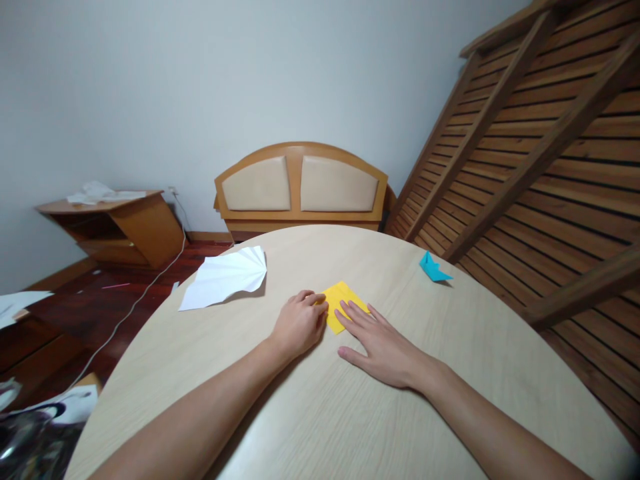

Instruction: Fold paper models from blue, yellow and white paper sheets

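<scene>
No text can be read anywhere in view: 0 legible words, labels, brands, numbers or signs, near or far, large or small

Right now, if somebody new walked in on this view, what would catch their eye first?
Probably the bright yellow paper near the middle of the pale round table, with the left hand at its left edge and the right hand spread over its right part. Next, the small folded blue paper near the table's far right edge, and the creased white sheet toward the far left.
</scene>
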A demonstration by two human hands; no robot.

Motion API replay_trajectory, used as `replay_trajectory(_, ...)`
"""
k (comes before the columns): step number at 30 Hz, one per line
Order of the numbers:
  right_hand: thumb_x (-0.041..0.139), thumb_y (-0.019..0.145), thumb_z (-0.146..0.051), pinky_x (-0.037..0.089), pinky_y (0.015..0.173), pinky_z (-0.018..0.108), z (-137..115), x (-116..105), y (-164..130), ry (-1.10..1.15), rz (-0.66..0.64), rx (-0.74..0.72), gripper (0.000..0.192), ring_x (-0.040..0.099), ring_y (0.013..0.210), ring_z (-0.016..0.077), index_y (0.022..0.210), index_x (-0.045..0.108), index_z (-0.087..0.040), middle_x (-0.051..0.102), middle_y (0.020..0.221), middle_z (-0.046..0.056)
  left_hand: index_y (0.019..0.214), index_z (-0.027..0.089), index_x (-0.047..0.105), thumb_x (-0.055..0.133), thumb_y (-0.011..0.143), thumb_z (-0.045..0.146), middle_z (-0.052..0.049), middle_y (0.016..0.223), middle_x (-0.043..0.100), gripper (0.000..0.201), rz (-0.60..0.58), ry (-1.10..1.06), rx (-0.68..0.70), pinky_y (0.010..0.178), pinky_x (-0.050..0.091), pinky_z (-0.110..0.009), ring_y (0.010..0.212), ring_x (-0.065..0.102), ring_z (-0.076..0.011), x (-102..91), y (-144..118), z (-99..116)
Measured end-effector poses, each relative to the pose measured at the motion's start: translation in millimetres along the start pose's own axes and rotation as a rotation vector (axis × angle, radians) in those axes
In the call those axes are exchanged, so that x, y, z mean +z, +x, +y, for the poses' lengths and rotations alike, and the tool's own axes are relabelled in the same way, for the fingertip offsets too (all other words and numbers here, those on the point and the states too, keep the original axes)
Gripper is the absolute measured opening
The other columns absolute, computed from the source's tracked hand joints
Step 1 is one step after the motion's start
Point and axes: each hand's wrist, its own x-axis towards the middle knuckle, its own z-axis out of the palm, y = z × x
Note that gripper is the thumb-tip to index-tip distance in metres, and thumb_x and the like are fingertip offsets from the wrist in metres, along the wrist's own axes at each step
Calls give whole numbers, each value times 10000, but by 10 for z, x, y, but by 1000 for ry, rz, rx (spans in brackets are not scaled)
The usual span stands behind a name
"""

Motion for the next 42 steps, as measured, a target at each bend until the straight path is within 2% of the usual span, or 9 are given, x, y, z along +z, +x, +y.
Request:
replay_trajectory(4, 445, 965, -630, 166, 1232, 571, -8, -7, 5, 6, 8, 17, 758, 220, 1516, 304, 1556, 345, -166, 259, 1624, 150, 1232, 144, 653, 500, 958, 197, -118, 1346, 643, 318, 31, -49, 86, 1047, 510, -452, 1211, 607, -279, -53, -13, 68)
replay_trajectory(8, 462, 976, -590, 238, 1210, 578, 13, 5, 14, 21, 75, 6, 699, 282, 1497, 310, 1541, 381, -188, 336, 1602, 126, 1288, 151, 587, 418, 1008, 230, -111, 1344, 646, 336, -76, -169, 228, 1096, 483, -369, 1247, 608, -214, -66, -21, 134)
replay_trajectory(16, 539, 974, -277, 444, 1090, 514, 583, -140, -9, -56, 244, -50, 353, 509, 1360, 295, 1301, 671, -309, 669, 1345, 21, 1176, 173, 633, 421, 1013, 269, -110, 1355, 641, 284, -105, -98, 155, 1104, 479, -419, 1275, 594, -244, -18, -16, 98)
replay_trajectory(21, 592, 909, -212, 509, 989, 505, 649, -222, -40, -173, 317, -53, 256, 623, 1197, 314, 1052, 787, -296, 760, 1158, 23, 1165, 165, 639, 412, 1010, 248, -110, 1350, 643, 287, -100, -58, 146, 1114, 473, -426, 1269, 595, -253, -8, -22, 92)
replay_trajectory(24, 555, 876, -126, 529, 954, 454, 598, -224, -31, -138, 396, -8, 300, 655, 1097, 272, 1026, 779, -255, 774, 1060, 37, 1163, 172, 637, 415, 1009, 251, -103, 1354, 639, 282, -92, -56, 145, 1115, 475, -418, 1268, 595, -246, -3, -26, 82)
replay_trajectory(27, 511, 843, -64, 519, 964, 427, 553, -216, -17, -89, 438, -22, 400, 641, 1092, 244, 1136, 735, -217, 747, 1113, 61, 1168, 181, 635, 419, 1008, 252, -98, 1341, 648, 278, -83, -70, 146, 1110, 481, -418, 1254, 605, -239, -1, -29, 71)
replay_trajectory(31, 530, 848, -93, 481, 991, 476, 519, -214, -20, -111, 330, -133, 444, 591, 1174, 262, 1209, 714, -274, 697, 1249, 58, 1173, 180, 634, 420, 1005, 240, -99, 1331, 653, 279, -83, -84, 147, 1107, 482, -421, 1251, 608, -243, -8, -27, 69)
replay_trajectory(35, 557, 852, -119, 468, 986, 522, 555, -251, -48, -170, 296, -100, 360, 579, 1176, 295, 1071, 780, -300, 715, 1219, 51, 1163, 187, 640, 423, 1000, 233, -97, 1320, 660, 276, -78, -89, 141, 1092, 495, -432, 1238, 617, -244, -15, -26, 75)
replay_trajectory(42, 533, 879, -113, 503, 931, 504, 563, -300, -52, -204, 391, -9, 279, 612, 1114, 303, 866, 791, -217, 754, 1103, 77, 1185, 178, 639, 404, 1011, 234, -97, 1353, 643, 297, -98, -105, 147, 1122, 462, -422, 1269, 597, -236, -6, -31, 41)
